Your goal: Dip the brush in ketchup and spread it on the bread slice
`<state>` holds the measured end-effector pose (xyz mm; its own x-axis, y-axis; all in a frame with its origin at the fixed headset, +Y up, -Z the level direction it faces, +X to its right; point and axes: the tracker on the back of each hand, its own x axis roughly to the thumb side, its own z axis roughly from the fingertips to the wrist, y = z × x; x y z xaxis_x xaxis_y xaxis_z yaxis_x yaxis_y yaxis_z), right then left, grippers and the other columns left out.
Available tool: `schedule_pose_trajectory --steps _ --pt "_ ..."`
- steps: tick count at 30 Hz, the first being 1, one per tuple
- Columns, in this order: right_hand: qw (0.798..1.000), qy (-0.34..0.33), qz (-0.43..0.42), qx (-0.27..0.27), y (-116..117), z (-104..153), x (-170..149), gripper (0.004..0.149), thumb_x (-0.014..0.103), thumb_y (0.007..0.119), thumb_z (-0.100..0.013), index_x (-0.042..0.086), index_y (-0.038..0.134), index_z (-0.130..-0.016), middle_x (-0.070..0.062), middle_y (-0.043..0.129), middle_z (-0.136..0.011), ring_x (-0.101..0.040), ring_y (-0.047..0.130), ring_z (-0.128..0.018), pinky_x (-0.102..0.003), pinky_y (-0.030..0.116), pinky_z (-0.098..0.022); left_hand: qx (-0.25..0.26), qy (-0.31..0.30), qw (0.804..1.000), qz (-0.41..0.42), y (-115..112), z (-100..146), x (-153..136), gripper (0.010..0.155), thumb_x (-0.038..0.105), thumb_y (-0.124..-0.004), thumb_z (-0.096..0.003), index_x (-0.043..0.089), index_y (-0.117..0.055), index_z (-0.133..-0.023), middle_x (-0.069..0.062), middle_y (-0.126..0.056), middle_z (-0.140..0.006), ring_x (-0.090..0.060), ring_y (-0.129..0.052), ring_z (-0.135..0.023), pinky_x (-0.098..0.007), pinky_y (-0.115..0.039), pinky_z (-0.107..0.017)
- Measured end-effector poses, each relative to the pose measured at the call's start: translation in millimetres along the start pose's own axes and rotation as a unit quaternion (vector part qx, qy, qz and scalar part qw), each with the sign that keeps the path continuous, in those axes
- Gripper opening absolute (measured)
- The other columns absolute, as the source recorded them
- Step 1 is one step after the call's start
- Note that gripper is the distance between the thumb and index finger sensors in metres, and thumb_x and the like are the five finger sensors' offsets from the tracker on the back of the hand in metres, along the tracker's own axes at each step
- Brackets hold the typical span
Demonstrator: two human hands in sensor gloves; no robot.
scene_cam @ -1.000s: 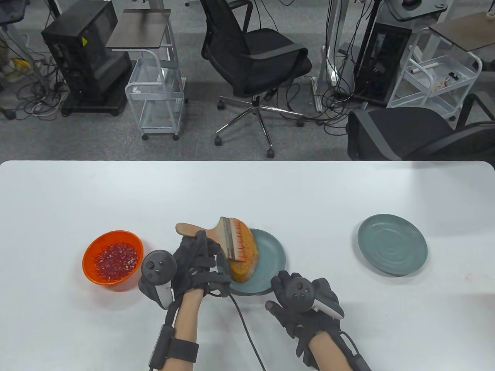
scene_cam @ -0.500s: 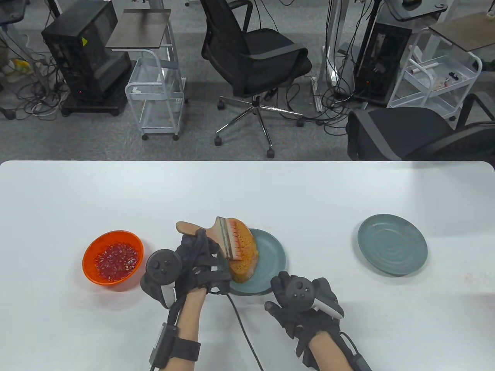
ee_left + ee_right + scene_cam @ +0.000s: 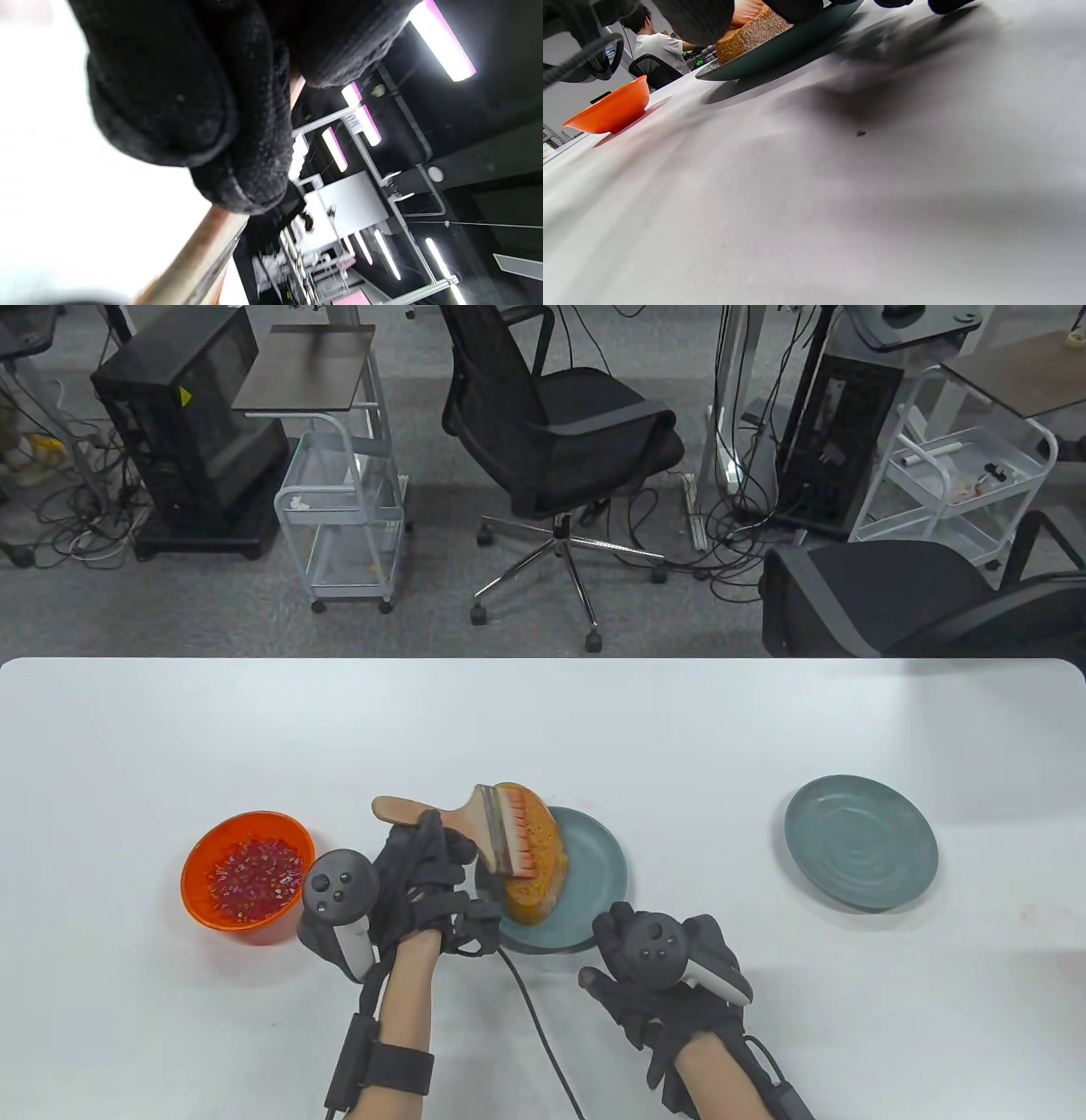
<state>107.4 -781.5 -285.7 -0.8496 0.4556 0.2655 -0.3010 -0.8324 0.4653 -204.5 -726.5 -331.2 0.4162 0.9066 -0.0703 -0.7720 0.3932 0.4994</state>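
My left hand [image 3: 424, 874] grips the wooden handle of a wide brush [image 3: 475, 827]. Its red-tipped bristles lie on the bread slice [image 3: 534, 861], which sits on the left part of a teal plate [image 3: 594, 874]. The orange bowl of ketchup [image 3: 248, 869] stands to the left of my left hand. My right hand [image 3: 662, 976] lies on the table just below the plate's near edge and holds nothing; how its fingers lie is hidden under the tracker. The right wrist view shows the bread [image 3: 751, 31], the plate [image 3: 780, 51] and the bowl [image 3: 611, 112]. The left wrist view shows gloved fingers [image 3: 191, 106] around the brush [image 3: 199, 258].
A second teal plate [image 3: 861, 841] with nothing on it sits at the right of the white table [image 3: 543, 729]. A black cable [image 3: 534, 1027] runs from my left glove toward the table's near edge. Office chairs and carts stand beyond the far edge.
My left hand has shifted slightly left and the brush has dragged a little left and down across the bread. My right hand has barely moved.
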Motion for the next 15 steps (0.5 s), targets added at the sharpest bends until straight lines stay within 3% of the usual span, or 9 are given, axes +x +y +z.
schedule_pose_trajectory --steps 3,7,10,15 --pt "1.000 0.001 0.001 0.002 2 -1 2 0.071 0.045 0.060 -0.066 0.004 0.030 -0.116 -0.028 0.012 -0.114 -0.057 0.021 -0.103 -0.068 0.035 -0.070 -0.023 -0.011 0.999 0.046 -3 2 8 0.053 0.037 -0.078 -0.0585 -0.008 -0.088 -0.084 -0.022 -0.106 -0.061 -0.020 -0.120 -0.037 -0.036 -0.103 -0.027" --pt "1.000 0.000 0.008 0.002 2 -1 3 0.072 0.045 0.059 -0.066 0.004 0.029 -0.116 -0.028 0.011 -0.113 -0.057 0.022 -0.103 -0.068 0.036 -0.070 -0.074 0.022 0.995 0.071 -21 7 5 0.053 0.036 -0.079 -0.0584 -0.010 -0.088 -0.083 -0.024 -0.107 -0.060 -0.022 -0.120 -0.037 -0.037 -0.103 -0.027" --pt "1.000 -0.002 0.007 0.001 2 0 1 0.071 0.045 0.059 -0.066 0.004 0.029 -0.116 -0.028 0.012 -0.113 -0.057 0.022 -0.104 -0.068 0.036 -0.070 -0.061 0.015 0.997 0.042 -20 5 1 0.053 0.036 -0.078 -0.0584 -0.009 -0.088 -0.084 -0.023 -0.106 -0.061 -0.021 -0.120 -0.038 -0.037 -0.103 -0.028" --pt "1.000 -0.001 0.000 0.001 2 -1 1 0.071 0.045 0.059 -0.066 0.004 0.030 -0.115 -0.029 0.012 -0.113 -0.057 0.022 -0.103 -0.068 0.035 -0.069 -0.005 -0.053 0.997 -0.050 0 5 17 0.053 0.038 -0.078 -0.0589 -0.007 -0.087 -0.085 -0.021 -0.106 -0.063 -0.020 -0.119 -0.039 -0.036 -0.102 -0.030"
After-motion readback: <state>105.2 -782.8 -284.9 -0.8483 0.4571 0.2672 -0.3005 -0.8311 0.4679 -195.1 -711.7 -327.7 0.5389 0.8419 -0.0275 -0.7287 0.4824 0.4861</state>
